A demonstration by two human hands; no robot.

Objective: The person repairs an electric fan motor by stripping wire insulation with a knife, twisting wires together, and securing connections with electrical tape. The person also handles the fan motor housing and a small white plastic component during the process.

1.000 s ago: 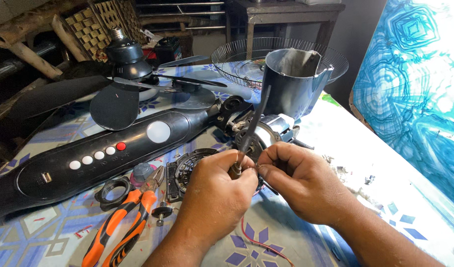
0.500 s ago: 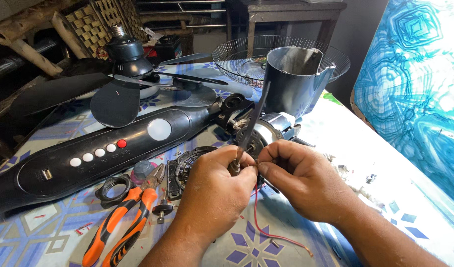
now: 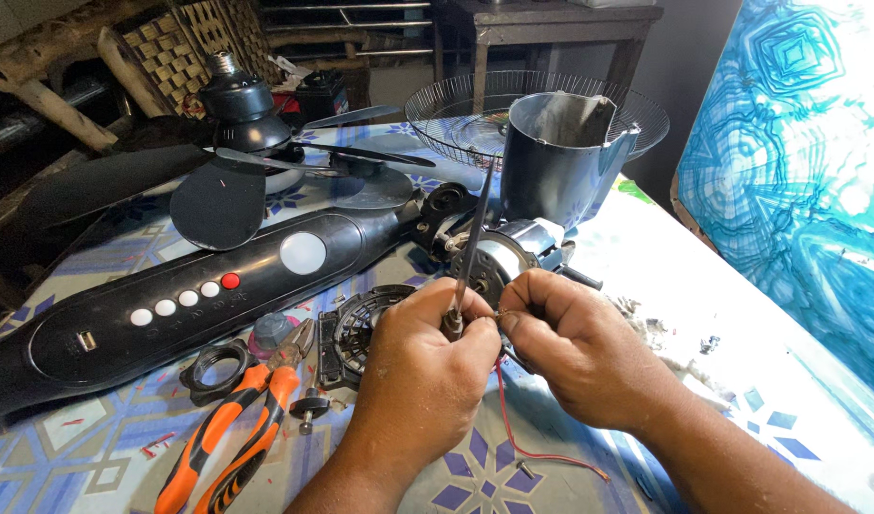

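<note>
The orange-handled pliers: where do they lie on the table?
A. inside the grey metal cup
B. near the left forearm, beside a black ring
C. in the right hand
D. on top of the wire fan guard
B: the orange-handled pliers lie flat on the patterned tablecloth by the left forearm, next to the black ring, untouched by either hand.

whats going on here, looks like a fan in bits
A person works with both hands over a fan motor on a patterned table. The left hand grips a thin dark tool upright; the right hand pinches something small at its tip. A red wire trails below. Orange pliers and the black fan body lie to the left.
</note>
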